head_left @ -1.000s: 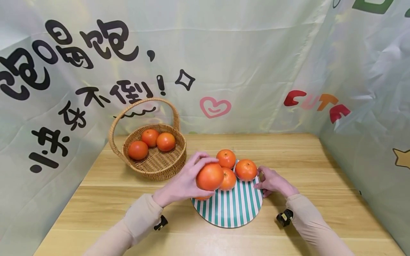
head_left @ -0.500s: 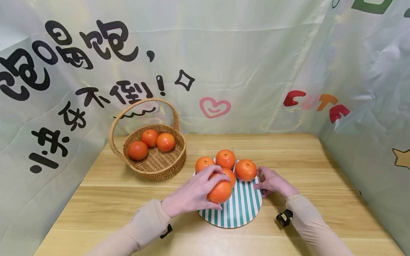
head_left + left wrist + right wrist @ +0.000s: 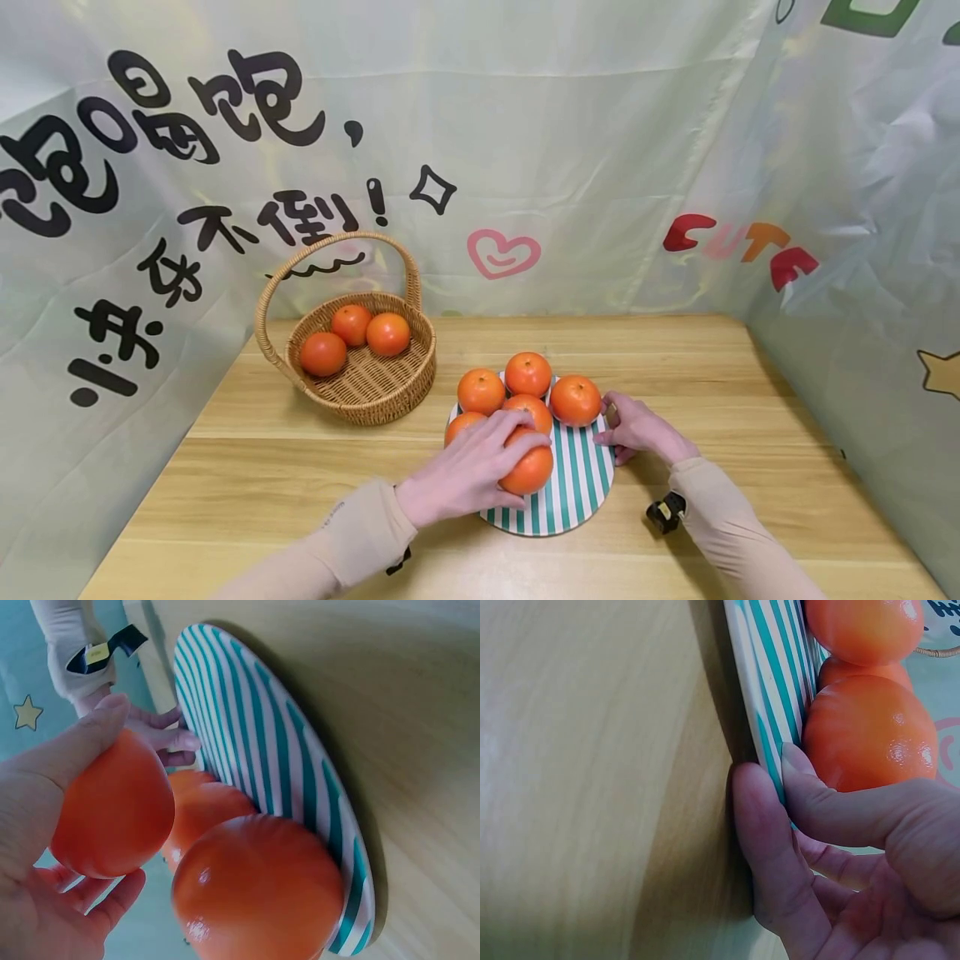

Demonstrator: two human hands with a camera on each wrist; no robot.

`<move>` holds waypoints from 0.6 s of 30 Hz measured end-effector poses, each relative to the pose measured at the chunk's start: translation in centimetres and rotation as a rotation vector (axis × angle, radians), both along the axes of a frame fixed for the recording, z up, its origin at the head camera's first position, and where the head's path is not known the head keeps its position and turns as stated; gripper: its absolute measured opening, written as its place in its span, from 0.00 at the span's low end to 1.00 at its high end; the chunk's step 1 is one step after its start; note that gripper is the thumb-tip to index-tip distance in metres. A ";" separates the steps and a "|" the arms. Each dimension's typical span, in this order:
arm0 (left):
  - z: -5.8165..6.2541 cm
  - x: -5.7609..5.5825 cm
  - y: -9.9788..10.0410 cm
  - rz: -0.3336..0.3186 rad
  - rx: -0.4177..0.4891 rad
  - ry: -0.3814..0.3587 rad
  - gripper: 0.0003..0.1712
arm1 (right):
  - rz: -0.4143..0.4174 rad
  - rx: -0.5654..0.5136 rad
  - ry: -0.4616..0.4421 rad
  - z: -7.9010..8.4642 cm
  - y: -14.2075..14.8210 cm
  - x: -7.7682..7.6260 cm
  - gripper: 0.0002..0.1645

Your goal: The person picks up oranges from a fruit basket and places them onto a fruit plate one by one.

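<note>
My left hand point(image 3: 468, 471) grips an orange-red tangerine point(image 3: 531, 468) over the near part of a round plate point(image 3: 573, 492) with green and white stripes. In the left wrist view the thumb and fingers curl round this tangerine point(image 3: 120, 810), which shows apart from the plate surface. Several other tangerines point(image 3: 576, 401) sit on the far and left parts of the plate; the hand partly covers two of them. At the plate's right edge my right hand point(image 3: 643, 429) pinches the rim, thumb on top and index finger beneath, as the right wrist view shows.
A wicker basket point(image 3: 382, 408) with a tall arched handle stands at the back left, with 3 tangerines point(image 3: 323, 354) in it. Printed cloth point(image 3: 585, 167) walls in the wooden table point(image 3: 675, 350) at the back and sides.
My left hand has carried the tangerine right and toward the near side of the plate, uncovering tangerines at the plate's left. The right hand has stayed on the rim.
</note>
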State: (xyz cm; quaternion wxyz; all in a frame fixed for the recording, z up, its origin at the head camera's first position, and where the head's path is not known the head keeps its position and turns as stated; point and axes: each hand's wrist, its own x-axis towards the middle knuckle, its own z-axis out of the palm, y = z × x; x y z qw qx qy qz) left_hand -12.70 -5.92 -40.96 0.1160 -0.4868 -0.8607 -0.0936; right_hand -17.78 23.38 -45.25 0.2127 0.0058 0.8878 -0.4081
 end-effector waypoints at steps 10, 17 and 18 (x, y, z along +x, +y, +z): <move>-1.3 0.3 0.3 0.011 -0.063 0.027 0.48 | -0.001 0.002 -0.002 0.0 0.0 -0.1 0.25; -2.0 0.2 0.5 -0.012 -0.089 0.061 0.47 | -0.009 -0.003 -0.007 -0.1 0.0 0.0 0.25; -2.0 0.3 0.6 -0.014 -0.094 0.066 0.48 | -0.008 -0.004 -0.007 -0.1 0.0 0.0 0.25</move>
